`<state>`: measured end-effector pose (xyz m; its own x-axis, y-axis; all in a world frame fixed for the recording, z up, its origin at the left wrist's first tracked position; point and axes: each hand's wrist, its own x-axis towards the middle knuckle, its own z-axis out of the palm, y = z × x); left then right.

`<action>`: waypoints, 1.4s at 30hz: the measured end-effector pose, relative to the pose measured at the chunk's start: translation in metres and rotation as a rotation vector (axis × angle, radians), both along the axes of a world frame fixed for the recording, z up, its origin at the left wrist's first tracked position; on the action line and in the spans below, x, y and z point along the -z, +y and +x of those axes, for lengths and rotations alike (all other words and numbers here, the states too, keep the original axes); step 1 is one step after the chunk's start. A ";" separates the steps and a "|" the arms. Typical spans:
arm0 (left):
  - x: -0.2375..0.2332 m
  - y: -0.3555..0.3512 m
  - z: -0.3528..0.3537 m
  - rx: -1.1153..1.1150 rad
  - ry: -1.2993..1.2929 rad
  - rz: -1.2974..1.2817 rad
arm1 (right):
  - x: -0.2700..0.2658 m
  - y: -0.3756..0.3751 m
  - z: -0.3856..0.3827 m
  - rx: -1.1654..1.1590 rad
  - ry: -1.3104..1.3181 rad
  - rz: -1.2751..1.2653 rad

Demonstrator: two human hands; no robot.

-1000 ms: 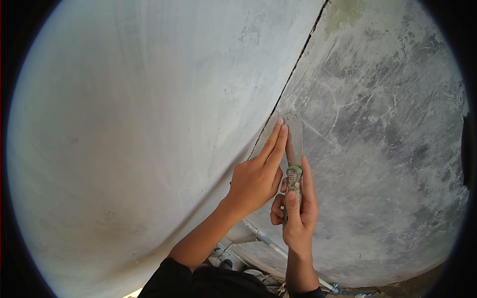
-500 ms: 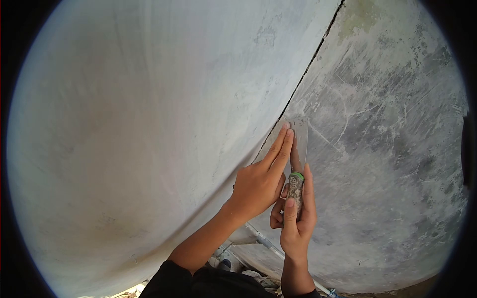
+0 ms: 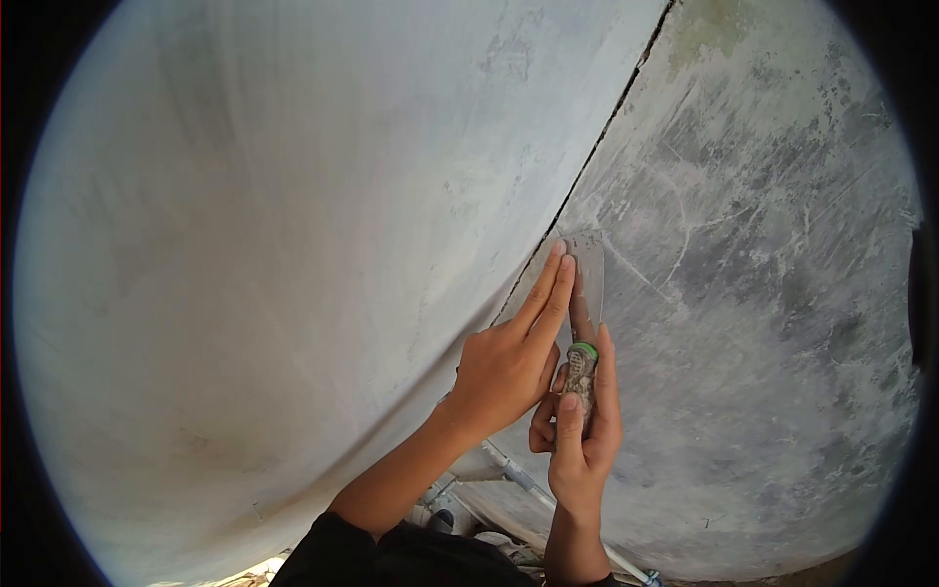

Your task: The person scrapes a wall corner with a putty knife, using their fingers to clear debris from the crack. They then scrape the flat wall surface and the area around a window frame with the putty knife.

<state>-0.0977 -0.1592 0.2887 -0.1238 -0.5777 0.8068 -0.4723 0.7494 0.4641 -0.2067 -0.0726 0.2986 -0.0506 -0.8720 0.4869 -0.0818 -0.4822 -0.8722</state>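
A putty knife (image 3: 589,279) with a flat, thin blade lies against the mottled grey wall, close to the dark crack (image 3: 608,117). My right hand (image 3: 587,430) is closed round its worn handle, which has a green band at the blade end; the thumb rests on top of the handle. My left hand (image 3: 514,362) has two fingers stretched out, their tips pressed on the blade's left part near its top edge. The other fingers of the left hand are bent and partly hidden beside the handle.
A smooth, pale curved surface (image 3: 274,245) fills the left side, meeting the mottled wall (image 3: 763,293) along the crack. Below the hands are metal pipes (image 3: 528,481) and a partly visible shoe (image 3: 442,520). A dark object (image 3: 919,298) stands at the right edge.
Both hands and the putty knife have shifted very slightly left. The grip on the handle and the fingers' contact with the blade look the same.
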 end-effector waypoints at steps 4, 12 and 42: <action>-0.001 0.001 -0.002 0.020 0.027 0.002 | 0.001 0.001 -0.002 -0.020 0.010 -0.010; 0.013 0.039 0.015 0.209 0.103 0.077 | 0.002 0.020 -0.026 -0.108 -0.028 0.117; 0.331 0.227 0.140 0.382 -0.872 0.941 | 0.202 0.097 -0.071 -0.188 0.474 0.440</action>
<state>0.0423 0.0678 -0.0425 -0.6682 -0.6804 -0.3011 -0.7105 0.4634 0.5296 -0.2776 0.0246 0.0971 0.2527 -0.9674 0.0166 -0.4533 -0.1335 -0.8813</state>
